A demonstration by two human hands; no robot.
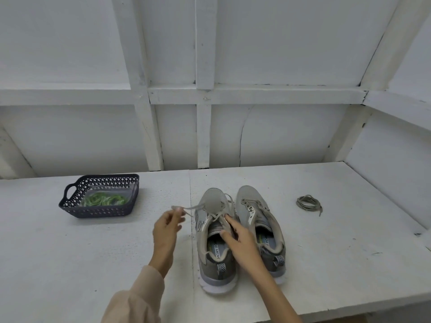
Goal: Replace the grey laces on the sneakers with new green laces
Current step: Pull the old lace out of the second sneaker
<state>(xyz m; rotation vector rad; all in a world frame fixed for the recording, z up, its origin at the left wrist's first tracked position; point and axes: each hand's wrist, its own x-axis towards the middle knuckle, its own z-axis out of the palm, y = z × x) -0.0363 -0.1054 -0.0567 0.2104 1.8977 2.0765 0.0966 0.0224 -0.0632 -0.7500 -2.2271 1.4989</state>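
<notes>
Two grey sneakers stand side by side on the white table, toes away from me. The left sneaker [213, 203] still carries a grey lace [198, 207], loosened across its toe. My left hand [166, 229] pinches one end of that lace and holds it out to the left of the shoe. My right hand [238, 238] rests on the left sneaker's tongue, fingers holding it by the eyelets. The right sneaker [256, 213] has no lace. A removed grey lace [309, 202] lies coiled to the right. Green laces [105, 199] lie in a dark basket [77, 209].
The white table [338, 252] runs to a front edge close to me and meets a white framed wall behind. The dark perforated basket sits at the left rear, the sneakers at the middle.
</notes>
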